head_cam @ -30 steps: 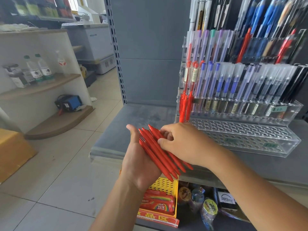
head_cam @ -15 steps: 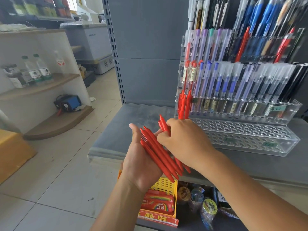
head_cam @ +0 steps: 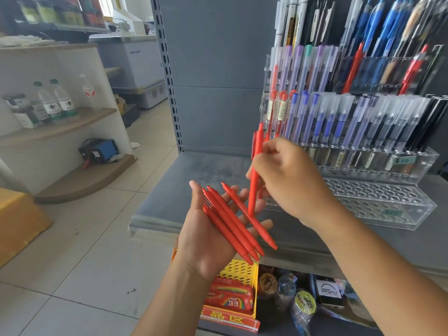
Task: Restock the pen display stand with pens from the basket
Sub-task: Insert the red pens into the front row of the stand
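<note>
A bundle of red pens is carried across the palm of the left hand. This hand is turned upward, its fingers laid out nearly straight and its thumb raised beside the pens, so the bundle is rested there and not gripped. A single red pen is pinched between the thumb and curled fingers of the right hand. It is held almost upright, with its lower tip just above the left fingers and its upper end in front of the left end of the display stand. Whether the stand is touched by it cannot be told. The clear stand is set on the grey shelf. Its front tier is pierced with rows of round holes, and the tiers behind are packed with capped pens, red-capped ones at the left end and blue and clear ones further right. A yellow basket is seen on the level below, under the left wrist, with red packets in it. Water bottles are stood on a white shelf unit at the far left
</note>
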{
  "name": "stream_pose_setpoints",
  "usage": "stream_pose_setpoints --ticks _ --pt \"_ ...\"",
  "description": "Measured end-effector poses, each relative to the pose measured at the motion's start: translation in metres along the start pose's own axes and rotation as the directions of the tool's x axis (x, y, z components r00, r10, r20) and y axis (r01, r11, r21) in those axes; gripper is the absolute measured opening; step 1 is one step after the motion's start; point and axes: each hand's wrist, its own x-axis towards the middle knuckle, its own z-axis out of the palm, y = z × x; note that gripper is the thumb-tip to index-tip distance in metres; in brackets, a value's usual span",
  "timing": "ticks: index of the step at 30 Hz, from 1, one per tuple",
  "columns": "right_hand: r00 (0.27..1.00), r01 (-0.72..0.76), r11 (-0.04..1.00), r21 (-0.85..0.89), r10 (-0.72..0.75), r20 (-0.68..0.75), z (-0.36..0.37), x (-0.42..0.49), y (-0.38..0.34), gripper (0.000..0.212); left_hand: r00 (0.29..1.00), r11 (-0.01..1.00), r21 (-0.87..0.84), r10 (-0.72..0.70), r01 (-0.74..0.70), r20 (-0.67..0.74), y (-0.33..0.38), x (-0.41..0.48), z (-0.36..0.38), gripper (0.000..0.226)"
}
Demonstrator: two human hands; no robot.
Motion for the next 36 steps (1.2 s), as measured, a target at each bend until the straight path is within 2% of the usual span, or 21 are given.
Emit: stream_pose_setpoints --ticks 3,6,8,10,24,36 --pt "0.999 0.022 0.988 0.15 -0.015 -0.045 -0.015 0.006 -0.003 0.012 1.0 0.999 -0.046 0.0 0.0 -0.014 0.0 0.0 0.001 0.091" --pt "0.997 0.054 0.967 0.249 -0.038 -0.068 -0.029 0.011 -0.002 0.045 1.0 0.998 -0.055 -0.003 0.001 -0.03 0.0 -0.001 0.003 0.088" --pt "0.994 0.084 0.959 0.27 -0.063 -0.085 -0.036 0.014 0.0 0.061 0.999 0.999 -0.051 -0.005 0.004 -0.032 0.0 -0.002 0.004 0.088" --pt "0.989 0.12 0.963 0.241 -0.095 -0.114 -0.041 0.015 0.002 0.068 0.999 0.999 -0.047 -0.009 0.007 -0.034 0.0 -0.002 0.006 0.087" --pt "0.91 0.268 0.957 -0.108 -0.289 -0.298 -0.043 0.022 0.03 0.07 0.999 0.999 -0.038 0.004 -0.005 -0.041 -0.001 -0.005 0.009 0.088" --pt "0.922 0.265 0.946 -0.187 -0.305 -0.238 -0.03 0.025 0.042 0.067 0.999 1.0 -0.022 0.018 -0.019 -0.045 0.0 -0.004 0.005 0.086"
